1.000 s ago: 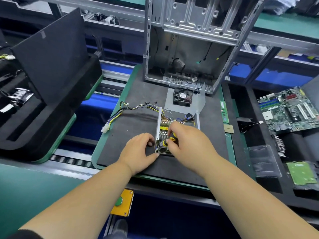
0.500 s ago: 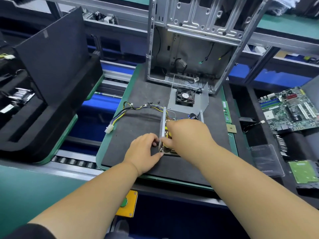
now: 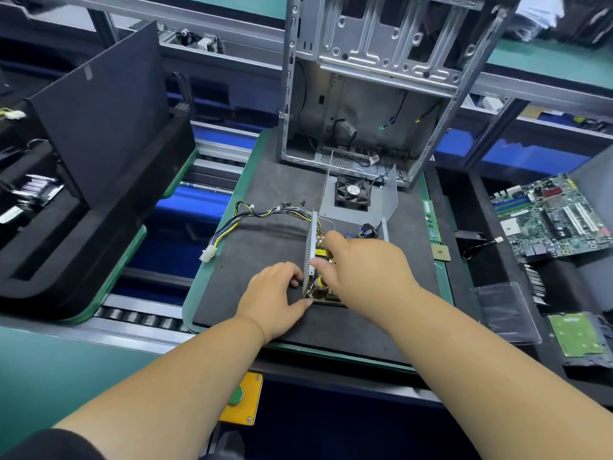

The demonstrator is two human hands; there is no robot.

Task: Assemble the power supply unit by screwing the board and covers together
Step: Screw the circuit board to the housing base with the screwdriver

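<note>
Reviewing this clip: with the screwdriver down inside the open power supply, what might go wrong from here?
1. The right hand hides the screwdriver tip, so it may slip onto the board.
2. The left hand only steadies the perforated side wall; the unit may shift on the mat.
3. Loose screws lie beside the wire bundle and could get knocked away.

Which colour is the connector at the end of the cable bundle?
White connector, head view.
</note>
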